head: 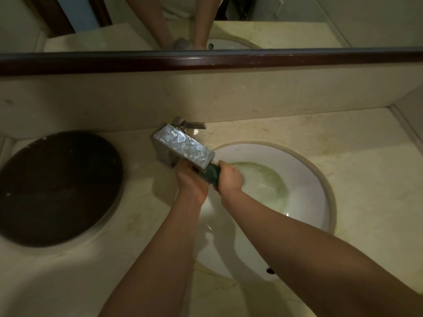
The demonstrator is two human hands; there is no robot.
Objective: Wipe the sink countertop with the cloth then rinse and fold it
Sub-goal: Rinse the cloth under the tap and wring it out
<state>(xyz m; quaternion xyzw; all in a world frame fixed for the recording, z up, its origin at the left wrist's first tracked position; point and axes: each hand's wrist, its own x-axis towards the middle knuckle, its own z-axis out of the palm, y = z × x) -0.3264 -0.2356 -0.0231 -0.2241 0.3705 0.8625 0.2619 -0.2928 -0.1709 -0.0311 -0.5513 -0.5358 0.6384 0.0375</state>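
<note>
A dark green cloth [211, 176], bunched into a roll, sits just under the spout of the square chrome faucet [183, 146]. My left hand [191, 179] grips its left end and my right hand [230, 177] grips its right end, both over the white sink basin [304, 179]. Greenish water [263, 179] pools in the bottom of the basin. Most of the cloth is hidden inside my fists.
The beige marble countertop [366, 170] surrounds the basin. A round dark brown lid or board [57, 186] covers a second opening at the left. The backsplash and a dark-framed mirror [206, 60] rise behind the faucet. An overflow hole [270, 270] shows at the basin's near side.
</note>
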